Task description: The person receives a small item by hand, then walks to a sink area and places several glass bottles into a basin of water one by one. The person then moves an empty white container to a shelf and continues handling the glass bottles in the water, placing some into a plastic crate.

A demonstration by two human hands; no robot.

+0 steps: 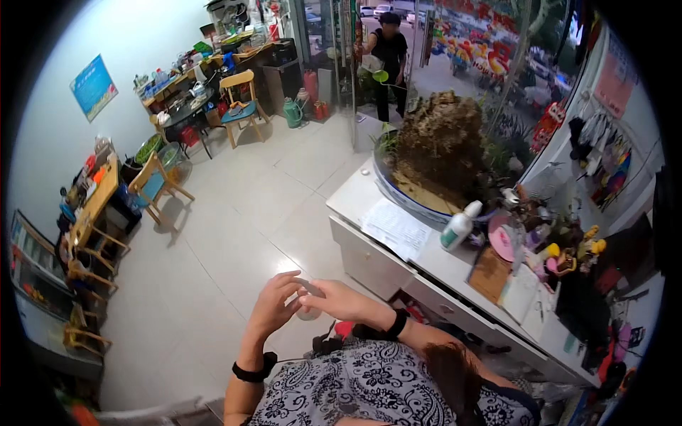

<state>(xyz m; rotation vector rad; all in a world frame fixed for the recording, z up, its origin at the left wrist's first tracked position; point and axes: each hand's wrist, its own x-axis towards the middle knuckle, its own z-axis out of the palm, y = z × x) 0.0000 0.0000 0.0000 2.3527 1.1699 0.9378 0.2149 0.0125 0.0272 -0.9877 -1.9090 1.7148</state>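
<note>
In front of my body both hands meet over the floor, holding a small pale, see-through round thing [308,313] between them. Its kind is hard to make out, since fingers cover much of it. My left hand [271,304] curls its fingers around the thing's left side. From the right, my right hand [349,302] closes on it with the thumb and fingers pointing left. A greyish flat part shows between the fingertips. Each wrist wears a black band.
To my right stands a white counter [344,201] with a rock in a large basin [419,202], papers [395,228], a white bottle [461,226] and a clipboard [490,275]. Wooden chairs [153,186] and cluttered tables line the left wall. A person [388,60] stands at the glass doorway.
</note>
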